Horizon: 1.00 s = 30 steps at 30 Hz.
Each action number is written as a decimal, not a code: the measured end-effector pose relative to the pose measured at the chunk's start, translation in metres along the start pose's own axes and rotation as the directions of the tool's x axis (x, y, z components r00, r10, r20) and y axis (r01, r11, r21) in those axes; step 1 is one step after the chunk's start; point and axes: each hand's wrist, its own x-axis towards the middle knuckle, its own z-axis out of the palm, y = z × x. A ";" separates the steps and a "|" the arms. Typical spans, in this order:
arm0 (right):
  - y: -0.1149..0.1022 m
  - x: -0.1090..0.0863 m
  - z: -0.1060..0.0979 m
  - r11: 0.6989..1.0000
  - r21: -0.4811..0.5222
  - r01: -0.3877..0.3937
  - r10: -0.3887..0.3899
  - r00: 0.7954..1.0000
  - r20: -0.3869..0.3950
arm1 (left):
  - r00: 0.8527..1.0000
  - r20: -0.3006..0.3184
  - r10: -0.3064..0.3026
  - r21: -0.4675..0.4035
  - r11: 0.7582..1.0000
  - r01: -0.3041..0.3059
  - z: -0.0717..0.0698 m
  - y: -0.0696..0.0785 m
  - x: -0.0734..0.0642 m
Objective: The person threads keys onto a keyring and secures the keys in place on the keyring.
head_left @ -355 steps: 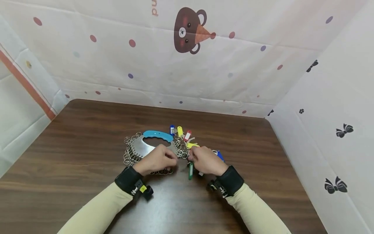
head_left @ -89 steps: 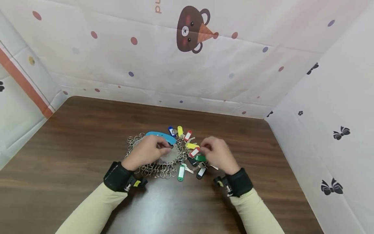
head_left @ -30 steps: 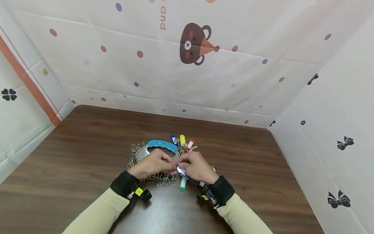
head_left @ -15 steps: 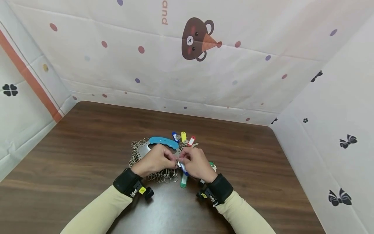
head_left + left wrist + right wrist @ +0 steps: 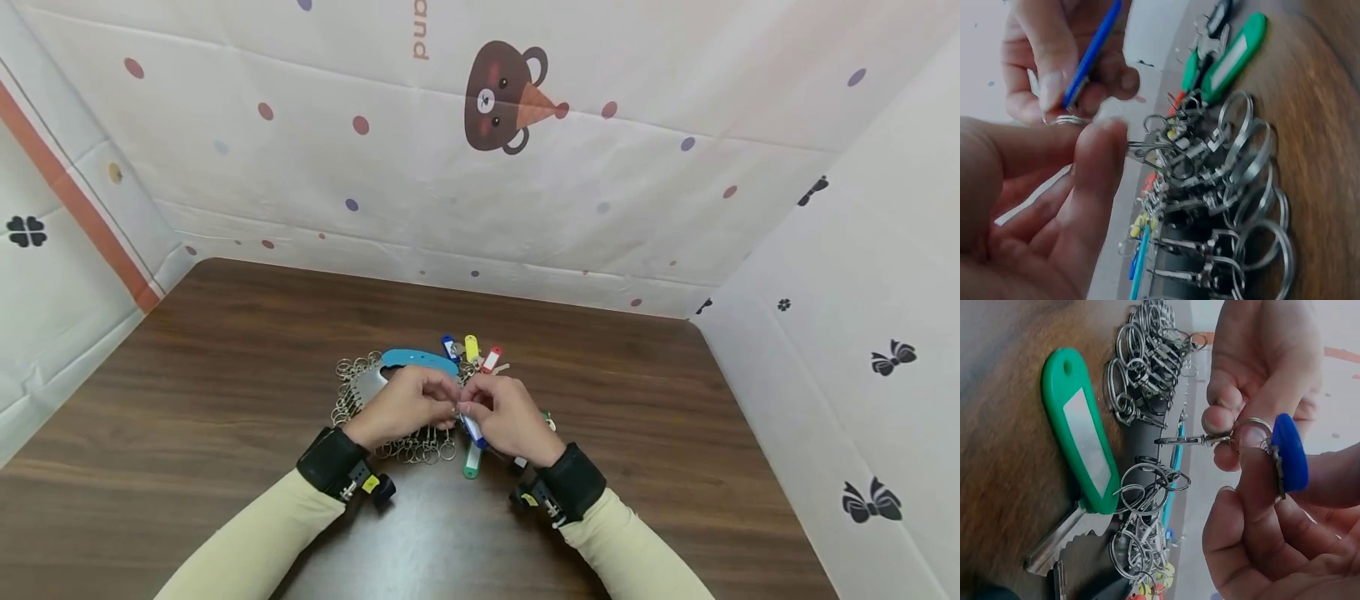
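Note:
My left hand point(image 5: 405, 406) pinches a split ring point(image 5: 1261, 420) that hangs by a swivel clasp point(image 5: 1194, 440) from the edge of a metal plate point(image 5: 367, 385) with a light-blue handle point(image 5: 417, 358). Close against it, my right hand point(image 5: 513, 419) pinches a blue key tag point(image 5: 1290, 453) between thumb and fingers. A key edge shows beside that tag in the right wrist view. Fingertips partly hide where the tag and ring meet, so I cannot tell whether they are joined. Many empty rings point(image 5: 1266, 250) hang along the plate's edge.
A green key tag point(image 5: 472, 461) with a key lies just in front of the hands. Beyond them lie blue point(image 5: 450, 347), yellow point(image 5: 472, 348) and red point(image 5: 491, 360) tags. More tags are partly covered by the right hand. The brown table point(image 5: 637, 500) meets patterned sheets behind and right.
Three seconds ago the right hand was apart, over the tags at right. It has come left to the left hand with the blue key tag. Over the last half second the hands barely shift.

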 end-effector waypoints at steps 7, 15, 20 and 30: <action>0.003 -0.003 -0.003 1.000 -0.008 0.011 -0.011 1.000 0.008 | 0.999 -0.050 0.015 0.121 0.993 -0.009 0.001 0.000 0.000; 0.003 -0.005 -0.003 1.000 0.014 0.004 -0.004 0.999 0.033 | 0.994 -0.085 0.075 0.224 0.973 -0.054 0.004 0.000 0.001; 0.004 -0.005 -0.003 1.000 0.024 0.019 -0.019 1.000 -0.020 | 0.994 -0.050 0.096 0.292 0.953 -0.077 0.004 0.000 0.001; 0.008 -0.007 -0.003 0.993 -0.032 0.113 -0.108 0.986 0.130 | 0.980 -0.197 0.009 0.221 0.975 0.036 0.012 0.005 0.009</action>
